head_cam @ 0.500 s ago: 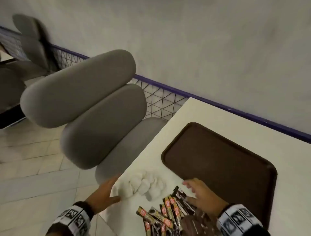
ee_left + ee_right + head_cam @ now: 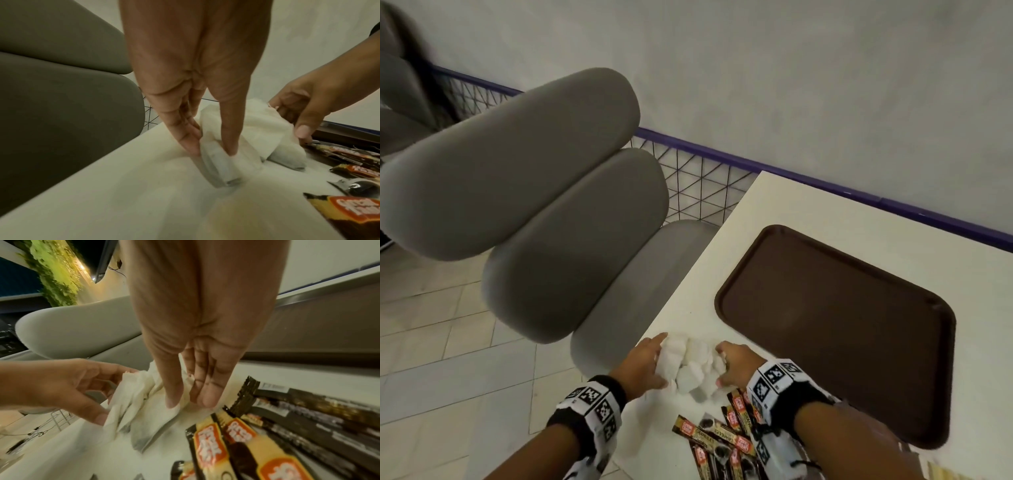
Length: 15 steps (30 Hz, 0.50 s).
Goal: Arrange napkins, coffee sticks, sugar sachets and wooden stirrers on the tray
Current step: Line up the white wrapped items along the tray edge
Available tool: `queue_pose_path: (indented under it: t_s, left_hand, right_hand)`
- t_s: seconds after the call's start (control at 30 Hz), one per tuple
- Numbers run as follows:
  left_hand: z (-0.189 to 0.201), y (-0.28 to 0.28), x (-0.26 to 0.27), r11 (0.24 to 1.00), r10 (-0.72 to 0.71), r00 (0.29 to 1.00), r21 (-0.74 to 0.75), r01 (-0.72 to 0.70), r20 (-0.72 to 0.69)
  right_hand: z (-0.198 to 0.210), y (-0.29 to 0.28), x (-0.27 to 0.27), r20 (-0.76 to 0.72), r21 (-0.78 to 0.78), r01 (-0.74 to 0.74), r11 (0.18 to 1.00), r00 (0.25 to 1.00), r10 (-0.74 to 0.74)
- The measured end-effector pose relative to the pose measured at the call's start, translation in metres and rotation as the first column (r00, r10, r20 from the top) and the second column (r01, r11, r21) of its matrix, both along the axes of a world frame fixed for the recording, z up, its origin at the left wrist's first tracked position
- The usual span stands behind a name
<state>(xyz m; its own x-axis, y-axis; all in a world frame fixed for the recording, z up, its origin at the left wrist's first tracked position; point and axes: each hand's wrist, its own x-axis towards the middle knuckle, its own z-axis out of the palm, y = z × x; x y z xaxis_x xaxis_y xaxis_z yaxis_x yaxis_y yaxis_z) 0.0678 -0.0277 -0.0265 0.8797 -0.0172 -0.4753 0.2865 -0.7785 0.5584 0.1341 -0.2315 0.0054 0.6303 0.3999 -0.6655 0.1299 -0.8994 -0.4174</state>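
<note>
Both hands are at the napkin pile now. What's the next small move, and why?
Probably squeeze the pile of white paper napkins together and lift it onto the brown plastic tray. The left hand and right hand already flank it, fingers curled onto the paper, while it lies on the white table beside the bare tray.

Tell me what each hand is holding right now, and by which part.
Both hold the pile of napkins, still on the table. The left hand pinches its left end between thumb and fingers; the right hand takes its grip on the right side.
</note>
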Motion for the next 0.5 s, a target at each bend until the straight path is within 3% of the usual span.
queue_pose_path:
  t_s: [0.1,0.17,0.27,0.4,0.5]
  left_hand:
    - [0.001,-0.003,0.009,0.999,-0.051,0.999,0.011,0.051,0.017]
    - [0.001,-0.004,0.013,0.997,-0.076,0.997,0.019,0.076,0.028]
    - [-0.002,-0.006,0.015,0.998,-0.061,0.995,0.000,0.061,0.076]
    - [-0.006,-0.008,0.019,0.997,-0.067,0.986,-0.022,0.071,0.154]
    - [-0.008,-0.011,0.022,0.997,-0.076,0.974,-0.017,0.081,0.213]
  right_hand:
    - [-0.006,0.002,0.001,0.079,0.073,0.077,0.994,0.993,-0.083]
    - [-0.011,0.002,0.002,0.040,0.145,0.178,0.973,0.982,-0.186]
    - [-0.015,0.003,0.004,-0.144,0.244,0.360,0.900,0.932,-0.334]
    - [-0.012,0.007,0.003,-0.336,0.331,0.494,0.804,0.858,-0.389]
    - [-0.013,0.011,-0.002,-0.238,0.344,0.377,0.860,0.921,-0.309]
